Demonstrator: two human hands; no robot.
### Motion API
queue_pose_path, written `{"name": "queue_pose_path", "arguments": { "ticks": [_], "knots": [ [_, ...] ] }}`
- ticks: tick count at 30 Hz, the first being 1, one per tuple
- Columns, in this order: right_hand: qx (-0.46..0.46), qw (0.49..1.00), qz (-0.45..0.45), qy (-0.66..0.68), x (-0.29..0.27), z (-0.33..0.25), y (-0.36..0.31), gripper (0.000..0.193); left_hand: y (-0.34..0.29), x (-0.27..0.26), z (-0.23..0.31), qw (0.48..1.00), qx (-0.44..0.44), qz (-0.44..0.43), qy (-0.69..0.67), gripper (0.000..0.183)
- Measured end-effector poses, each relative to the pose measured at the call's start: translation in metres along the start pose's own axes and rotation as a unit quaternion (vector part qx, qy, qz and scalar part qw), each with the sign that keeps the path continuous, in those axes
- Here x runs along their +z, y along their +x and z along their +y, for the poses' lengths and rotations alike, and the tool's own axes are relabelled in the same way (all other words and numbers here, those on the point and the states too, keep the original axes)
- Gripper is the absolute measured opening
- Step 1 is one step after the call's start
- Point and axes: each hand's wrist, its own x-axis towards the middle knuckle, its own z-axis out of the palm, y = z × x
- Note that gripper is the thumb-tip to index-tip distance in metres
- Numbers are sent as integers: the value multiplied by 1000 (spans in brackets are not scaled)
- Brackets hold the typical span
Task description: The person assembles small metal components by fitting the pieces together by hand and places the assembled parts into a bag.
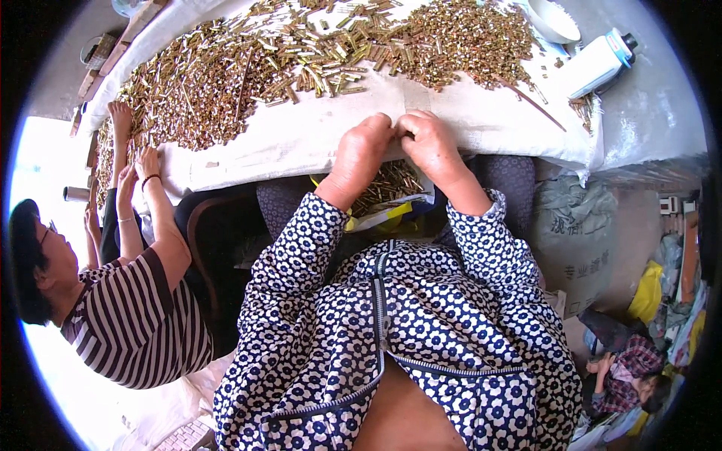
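My left hand (362,150) and my right hand (432,144) meet at the near edge of a table spread with white cloth (301,131). The fingers of both are curled into a pinch, tips nearly touching. Whatever sits between them is too small or hidden to name. Beyond my hands lie loose brass-coloured tubes (331,56) and a heap of small brass-coloured pieces (466,37). Below my wrists, by my lap, a container holds many similar slim tubes (395,183); its rim shows a yellow strip (387,216).
At the left, a person in a striped shirt (143,323) works at another heap (203,98). A thin brown stick (530,104), a white bowl (554,20) and a white-and-blue can (602,66) are on the right. Another person (632,368) sits at lower right near piled bags.
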Motion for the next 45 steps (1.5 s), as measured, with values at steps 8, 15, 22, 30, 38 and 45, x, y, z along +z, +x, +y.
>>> {"name": "queue_pose_path", "arguments": {
  "ticks": [8,15,22,30,38,45],
  "knots": [
    [52,977,117,-171,-18,38,18,22,-3,-7,2,1000,-20,-2,-15,9],
    [68,952,86,-286,-23,60,25,21,-11,-46,17,987,-10,-136,-81,18],
    [49,949,101,-294,-21,61,31,8,46,-38,-35,978,-16,-25,206,4],
    [17,952,120,-280,-22,59,31,6,45,-23,-59,963,4,-36,266,16],
    [65,992,78,74,-1,29,20,10,13,-38,-37,997,-67,-23,-40,15],
    [143,936,-7,322,4,-3,14,10,-2,-43,-30,944,-204,-80,-246,10]
  ]
}}
